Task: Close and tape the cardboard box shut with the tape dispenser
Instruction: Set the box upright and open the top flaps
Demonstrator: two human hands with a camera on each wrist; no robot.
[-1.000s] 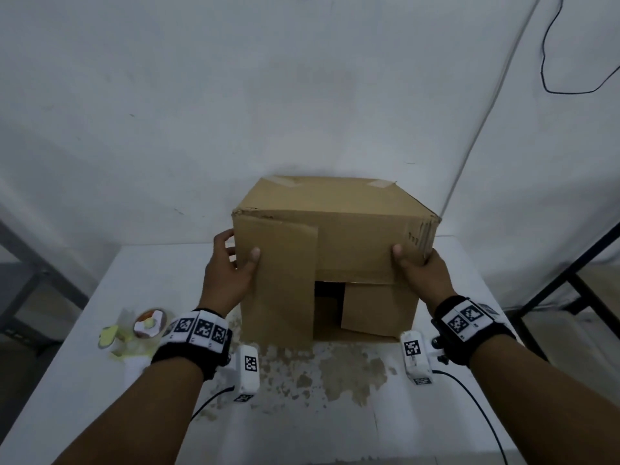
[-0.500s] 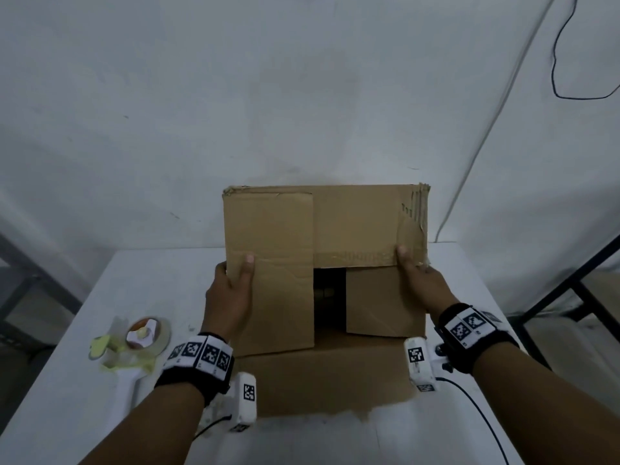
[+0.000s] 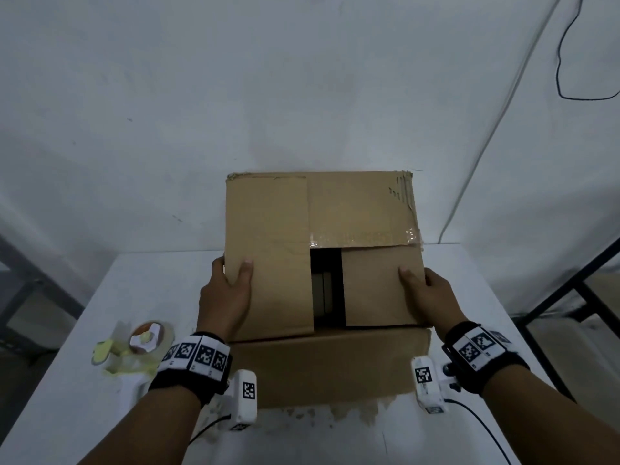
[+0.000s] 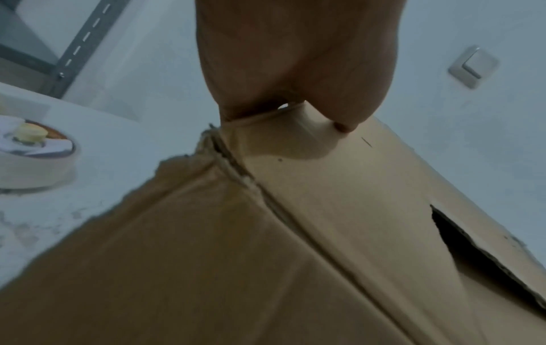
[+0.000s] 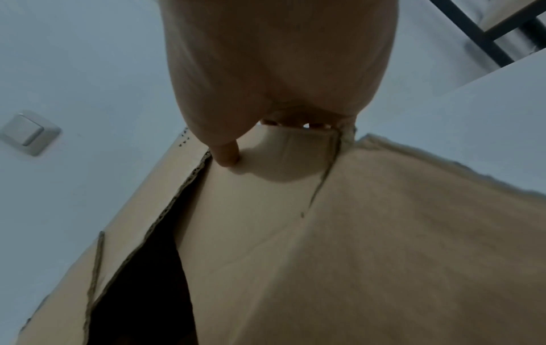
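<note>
A brown cardboard box (image 3: pixel 335 364) stands on the white table (image 3: pixel 100 424), its top toward me. The far flap, left flap and right flap lie folded down, with a dark gap (image 3: pixel 327 286) between them. My left hand (image 3: pixel 228 290) grips the box's left top edge, thumb on the left flap (image 4: pixel 339 186). My right hand (image 3: pixel 426 290) grips the right top edge, thumb on the right flap (image 5: pixel 266 210). The tape dispenser (image 3: pixel 141 347), white with a roll of tape, lies on the table left of the box, also in the left wrist view (image 4: pixel 32 161).
Worn brown patches (image 3: pixel 335 414) mark the table in front of the box. A white wall (image 3: pixel 268 95) stands close behind. A dark metal frame (image 3: pixel 570 297) is at the right and a grey shelf frame (image 3: pixel 30 283) at the left. A cable (image 3: pixel 563 62) hangs on the wall.
The box has tipped from lying with its opening facing me to standing upright, opening on top. Both hands stayed on its side edges and came down with it.
</note>
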